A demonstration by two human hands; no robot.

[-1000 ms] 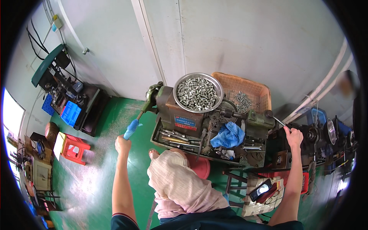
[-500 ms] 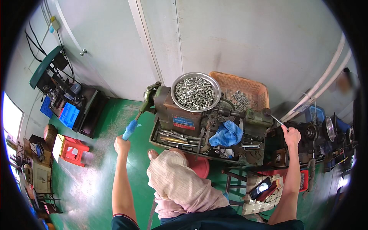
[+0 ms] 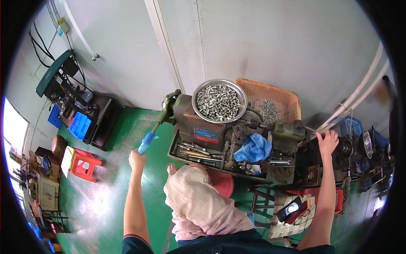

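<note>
Bench machine point(image 3: 182, 111), green-grey and oil-stained, ahead of the person. Its front bears a blue-and-red label point(image 3: 206, 133) with pale print too small to read reliably. The left hand point(image 3: 137, 160) is closed around the blue-wrapped lever point(image 3: 146, 142) at the machine's left end. The right hand point(image 3: 327, 142) lies at the slim metal rod point(image 3: 309, 128) on the right end, some fingers extended; whether it grips cannot be told.

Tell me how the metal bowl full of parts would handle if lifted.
The metal bowl would probably feel heavy for its size, given the many small metal parts inside. Those loose parts might spill if tilted. Its walls look rigid, so sagging seems unlikely.
</note>
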